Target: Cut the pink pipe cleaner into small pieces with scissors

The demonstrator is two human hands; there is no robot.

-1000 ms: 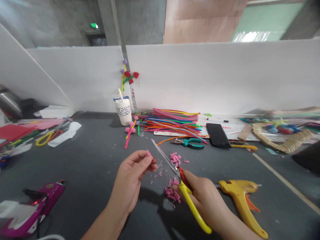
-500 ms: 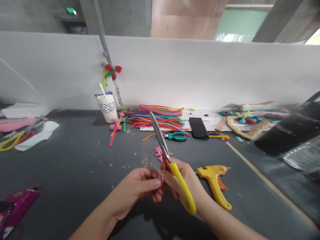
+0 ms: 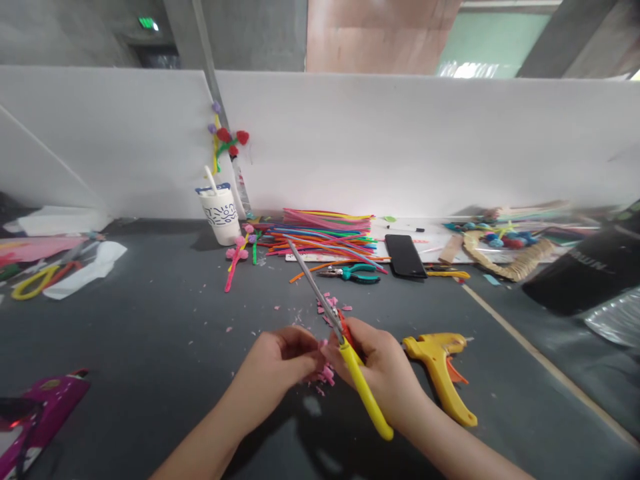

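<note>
Scissors (image 3: pixel 369 395) with yellow and red handles rest in my right hand (image 3: pixel 385 367), blades pointing away and up to the left. My left hand (image 3: pixel 280 363) is closed, its fingertips pinching a small pink fuzzy piece (image 3: pixel 324 345). The right thumb and fingers meet it there, so both sets of fingertips are nearly touching. Just below lie pink scraps (image 3: pixel 327 375) on the dark table. Beyond the blades sits another little heap of pink clippings (image 3: pixel 327 303). Part of the left fingers is hidden behind the hand.
A yellow glue gun (image 3: pixel 443 370) lies right of my hands, a purple device (image 3: pixel 45 420) at lower left. Farther back are pliers (image 3: pixel 355 273), a phone (image 3: pixel 405 256), pipe cleaners (image 3: pixel 330 233), a cup (image 3: pixel 220 217) and a pink pipe-cleaner flower (image 3: pixel 237 257). A black container (image 3: pixel 575 273) stands right.
Pink bits now lie on the table beneath my hands. The scissors have tipped farther left, with their blades lower. The whole view has shifted slightly.
</note>
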